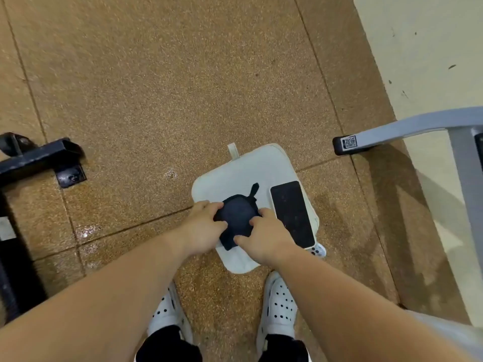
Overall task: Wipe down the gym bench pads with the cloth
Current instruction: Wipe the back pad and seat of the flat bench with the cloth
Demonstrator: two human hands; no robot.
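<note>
A white cloth (244,169) with a small hanging loop lies flat on the speckled brown floor in front of my feet. On top of it sits a small dark navy pouch (237,214) with a short strap. My left hand (202,228) grips the pouch's left side and my right hand (264,236) grips its right side, fingers curled on its edges. A phone (292,214) lies screen up on the cloth's right part, just beside my right hand. No bench pad is in view.
A black metal machine foot (44,158) is bolted to the floor at left. A grey steel frame leg (386,133) with a QR sticker reaches in from the right, by a pale wall (423,53). My white perforated shoes (279,307) stand below the cloth.
</note>
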